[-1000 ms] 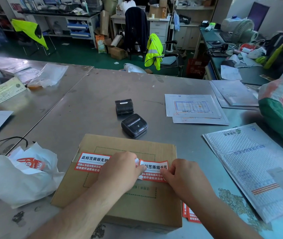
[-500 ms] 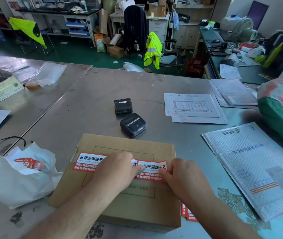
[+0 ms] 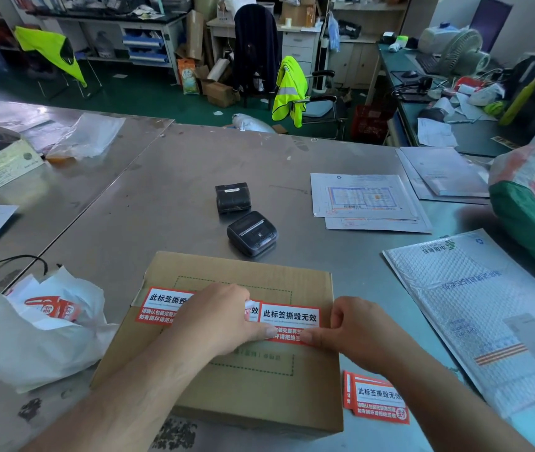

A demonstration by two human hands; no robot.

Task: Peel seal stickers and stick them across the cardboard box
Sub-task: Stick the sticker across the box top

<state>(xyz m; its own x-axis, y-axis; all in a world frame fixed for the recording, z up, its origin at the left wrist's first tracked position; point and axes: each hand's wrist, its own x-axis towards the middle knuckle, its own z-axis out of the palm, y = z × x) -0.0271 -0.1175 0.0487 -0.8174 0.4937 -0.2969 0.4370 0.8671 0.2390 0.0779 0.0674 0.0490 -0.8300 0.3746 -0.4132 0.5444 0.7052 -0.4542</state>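
Observation:
A brown cardboard box (image 3: 259, 396) lies on the steel table in front of me. Two red-and-white seal stickers run across its top: one at the left edge (image 3: 165, 301), partly under my left hand, and one to its right (image 3: 289, 316) reaching the box's right edge. My left hand (image 3: 217, 318) rests on the box between them, its thumb pressing the right sticker's lower edge. My right hand (image 3: 357, 331) presses that sticker's lower right corner with its thumb, the other fingers bent. A white scrap shows at my left fingertips.
A stack of spare stickers (image 3: 378, 401) lies right of the box. A white bag (image 3: 31, 337) with more stickers sits at the left. Two black label printers (image 3: 252, 233) stand behind the box. A bubble mailer (image 3: 487, 314) and papers (image 3: 364, 197) lie to the right.
Both thumbs have slid down to the right sticker's lower edge, and more of its printed face shows. The box has not moved.

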